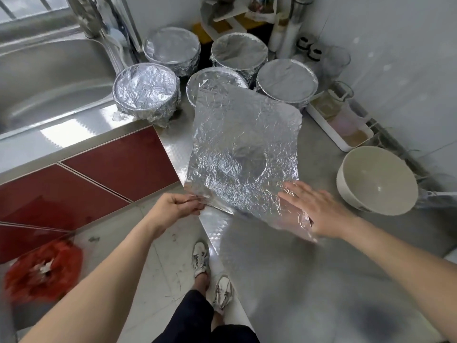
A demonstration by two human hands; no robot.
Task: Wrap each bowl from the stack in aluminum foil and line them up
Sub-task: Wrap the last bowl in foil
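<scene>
Grey steel counter [321, 268] right of the stainless sink [49, 78] — left hand [176, 206] pinches the crinkled aluminium foil sheet [242, 144]; right hand [319, 209] presses it, fingers straight.

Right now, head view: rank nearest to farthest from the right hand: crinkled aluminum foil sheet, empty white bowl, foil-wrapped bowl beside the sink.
1. Crinkled aluminum foil sheet: touching the right hand.
2. Empty white bowl: to its right.
3. Foil-wrapped bowl: far left, beside the sink.

1. You will find no text, label, brand or number that can be read anywhere in this view.
2. The small jars [315, 53] by the wall are too blurred for you to make out any lettering.
</scene>
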